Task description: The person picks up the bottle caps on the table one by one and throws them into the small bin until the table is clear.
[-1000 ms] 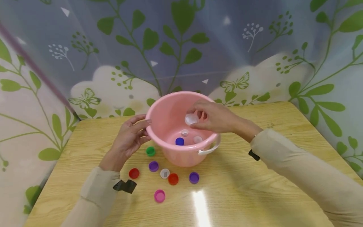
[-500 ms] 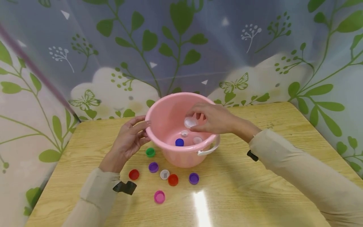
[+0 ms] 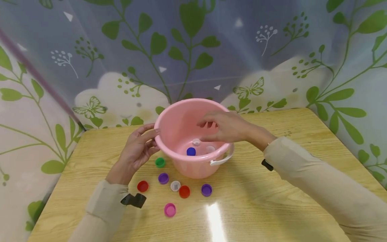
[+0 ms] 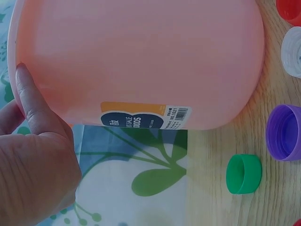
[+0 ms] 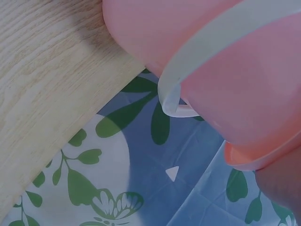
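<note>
A pink bucket (image 3: 193, 167) with a white handle (image 3: 222, 160) stands on the wooden table. My left hand (image 3: 137, 148) grips its rim from the left, and in the left wrist view the thumb (image 4: 33, 101) lies along the bucket wall. Over the bucket's right side hovers my right hand (image 3: 225, 127), thumb and fingers spread apart with nothing between them. Inside on the bottom lie a blue cap (image 3: 191, 151), a small white cap (image 3: 196, 142) and a pale cap (image 3: 210, 149). The right hand hides part of the interior.
In front of the bucket lie several loose bottle caps: green (image 3: 160, 162), purple (image 3: 163, 178), white (image 3: 175, 186), red (image 3: 184, 192) and pink (image 3: 170, 210) among them. Patterned cloth (image 3: 121, 90) rises behind the table (image 3: 272, 208).
The right hand has let go of the white cap that it held over the bucket, and that cap no longer shows between its fingers. The left hand stays at the rim.
</note>
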The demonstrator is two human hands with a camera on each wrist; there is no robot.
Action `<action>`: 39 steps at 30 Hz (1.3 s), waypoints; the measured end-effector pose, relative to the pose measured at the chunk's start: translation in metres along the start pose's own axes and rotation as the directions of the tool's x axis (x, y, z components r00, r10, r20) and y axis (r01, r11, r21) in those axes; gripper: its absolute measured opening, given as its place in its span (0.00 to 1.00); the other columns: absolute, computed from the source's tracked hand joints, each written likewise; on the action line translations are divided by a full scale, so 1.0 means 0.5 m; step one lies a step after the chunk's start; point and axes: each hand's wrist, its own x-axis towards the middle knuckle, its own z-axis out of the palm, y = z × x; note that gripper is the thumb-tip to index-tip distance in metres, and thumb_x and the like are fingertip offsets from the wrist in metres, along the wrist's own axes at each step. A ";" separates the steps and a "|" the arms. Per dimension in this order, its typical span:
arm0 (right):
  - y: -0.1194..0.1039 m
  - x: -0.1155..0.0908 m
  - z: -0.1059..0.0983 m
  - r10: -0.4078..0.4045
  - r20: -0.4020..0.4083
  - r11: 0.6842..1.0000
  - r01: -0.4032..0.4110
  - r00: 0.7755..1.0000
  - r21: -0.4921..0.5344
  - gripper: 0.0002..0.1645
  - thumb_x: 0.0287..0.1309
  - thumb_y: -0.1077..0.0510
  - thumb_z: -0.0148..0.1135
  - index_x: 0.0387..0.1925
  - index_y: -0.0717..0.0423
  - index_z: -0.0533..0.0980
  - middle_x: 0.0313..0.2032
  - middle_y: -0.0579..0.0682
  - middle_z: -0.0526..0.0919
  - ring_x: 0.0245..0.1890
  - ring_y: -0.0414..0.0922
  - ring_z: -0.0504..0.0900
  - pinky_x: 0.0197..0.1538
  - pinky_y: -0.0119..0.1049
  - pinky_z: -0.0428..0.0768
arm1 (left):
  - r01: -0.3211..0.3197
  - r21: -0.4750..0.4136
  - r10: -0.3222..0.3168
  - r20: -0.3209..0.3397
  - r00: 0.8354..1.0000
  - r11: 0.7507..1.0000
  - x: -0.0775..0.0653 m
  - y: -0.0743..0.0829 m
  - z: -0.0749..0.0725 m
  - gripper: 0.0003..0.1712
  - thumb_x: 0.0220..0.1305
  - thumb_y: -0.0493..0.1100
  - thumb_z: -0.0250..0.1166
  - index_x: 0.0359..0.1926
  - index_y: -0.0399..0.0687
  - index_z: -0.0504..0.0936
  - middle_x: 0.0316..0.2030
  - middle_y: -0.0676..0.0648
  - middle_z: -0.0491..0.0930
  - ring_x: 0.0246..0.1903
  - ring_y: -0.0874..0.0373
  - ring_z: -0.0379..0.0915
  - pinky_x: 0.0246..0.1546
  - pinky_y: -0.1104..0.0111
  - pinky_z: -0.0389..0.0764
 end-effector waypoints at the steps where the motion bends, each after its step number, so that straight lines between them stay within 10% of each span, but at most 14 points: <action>1: 0.000 0.000 0.000 0.001 0.000 1.000 -0.001 1.000 -0.001 0.29 0.54 0.36 0.64 0.53 0.46 0.77 0.47 0.39 0.79 0.45 0.39 0.76 0.47 0.38 0.74 | -0.001 0.001 0.001 0.000 1.000 1.000 0.000 0.000 0.001 0.24 0.63 0.36 0.64 0.58 0.40 0.68 0.28 0.44 0.76 0.21 0.58 0.78 0.27 0.70 0.83; 10: 0.002 0.002 0.003 0.021 -0.032 1.000 -0.021 0.999 0.019 0.25 0.59 0.40 0.61 0.54 0.47 0.77 0.46 0.43 0.80 0.45 0.40 0.76 0.49 0.40 0.74 | 0.008 -0.005 -0.008 -0.006 1.000 1.000 0.000 0.000 -0.002 0.24 0.63 0.37 0.65 0.58 0.40 0.68 0.29 0.44 0.76 0.21 0.59 0.77 0.27 0.71 0.83; 17: 0.006 0.007 -0.008 0.059 -0.117 0.946 -0.018 0.991 0.324 0.20 0.63 0.51 0.61 0.53 0.57 0.77 0.41 0.48 0.80 0.42 0.43 0.77 0.46 0.39 0.78 | 0.000 -0.019 0.000 -0.001 1.000 1.000 -0.003 0.001 -0.005 0.22 0.64 0.36 0.64 0.57 0.39 0.68 0.28 0.43 0.76 0.21 0.58 0.77 0.25 0.71 0.82; 25: 0.033 -0.008 -0.038 0.298 -0.289 0.872 -0.136 0.910 0.471 0.17 0.64 0.55 0.59 0.51 0.59 0.76 0.47 0.52 0.78 0.47 0.47 0.77 0.52 0.40 0.77 | -0.001 -0.020 0.001 0.001 1.000 1.000 -0.002 0.001 0.003 0.21 0.64 0.35 0.63 0.56 0.39 0.68 0.28 0.43 0.76 0.20 0.58 0.77 0.25 0.71 0.82; 32: 0.065 -0.020 -0.051 0.422 -0.248 0.853 -0.289 0.872 0.435 0.20 0.65 0.54 0.57 0.55 0.59 0.73 0.51 0.54 0.76 0.50 0.51 0.76 0.49 0.46 0.78 | -0.009 -0.016 0.009 -0.002 1.000 1.000 -0.003 0.002 0.003 0.22 0.63 0.36 0.64 0.56 0.39 0.69 0.29 0.43 0.77 0.20 0.58 0.78 0.25 0.72 0.82; 39: 0.083 -0.026 -0.047 0.475 -0.107 0.768 -0.352 0.874 0.536 0.22 0.67 0.55 0.54 0.57 0.62 0.70 0.52 0.57 0.74 0.44 0.52 0.79 0.40 0.40 0.83 | -0.003 -0.015 0.003 -0.009 1.000 1.000 -0.002 0.001 0.004 0.23 0.63 0.36 0.64 0.57 0.38 0.68 0.28 0.43 0.77 0.20 0.58 0.78 0.25 0.71 0.82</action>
